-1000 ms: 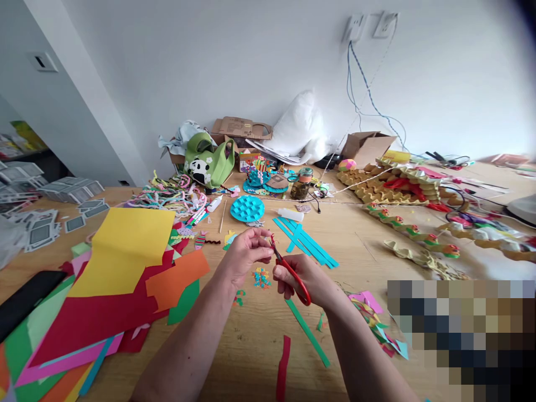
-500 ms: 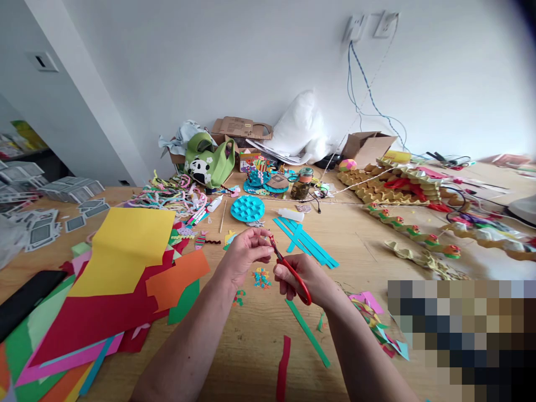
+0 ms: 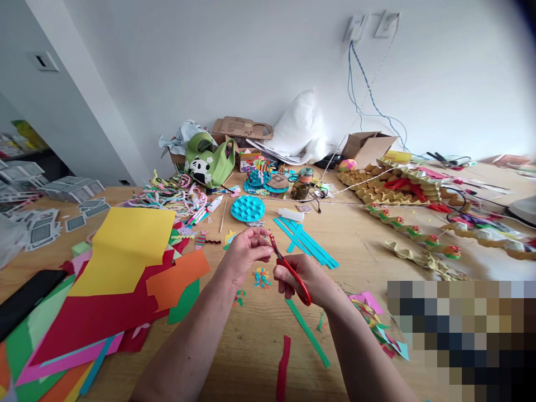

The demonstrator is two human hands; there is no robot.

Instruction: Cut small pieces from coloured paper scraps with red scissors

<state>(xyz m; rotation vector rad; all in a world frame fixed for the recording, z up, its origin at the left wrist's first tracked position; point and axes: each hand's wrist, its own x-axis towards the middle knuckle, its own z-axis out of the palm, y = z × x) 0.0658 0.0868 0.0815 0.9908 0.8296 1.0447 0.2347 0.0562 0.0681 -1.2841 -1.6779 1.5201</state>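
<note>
My right hand [image 3: 298, 276] is wrapped round the red-handled scissors [image 3: 299, 282], whose blades point up and left. At the blade tips is a small red paper piece [image 3: 271, 237], pinched in the fingers of my left hand [image 3: 248, 251]. Below my hands lies a little heap of blue and orange paper bits [image 3: 262, 277], with red and green bits [image 3: 239, 298] to its left. A green strip [image 3: 309, 334] and a red strip [image 3: 283, 368] rest on the table nearer to me.
Coloured paper sheets [image 3: 125, 245] cover the left side. Beyond my hands are a blue round piece [image 3: 247, 208], blue strips [image 3: 310, 243], a glue bottle [image 3: 291, 215] and a jar [image 3: 302, 184]. Paper scraps [image 3: 377, 324] and painted egg-carton strips [image 3: 412, 230] lie to the right.
</note>
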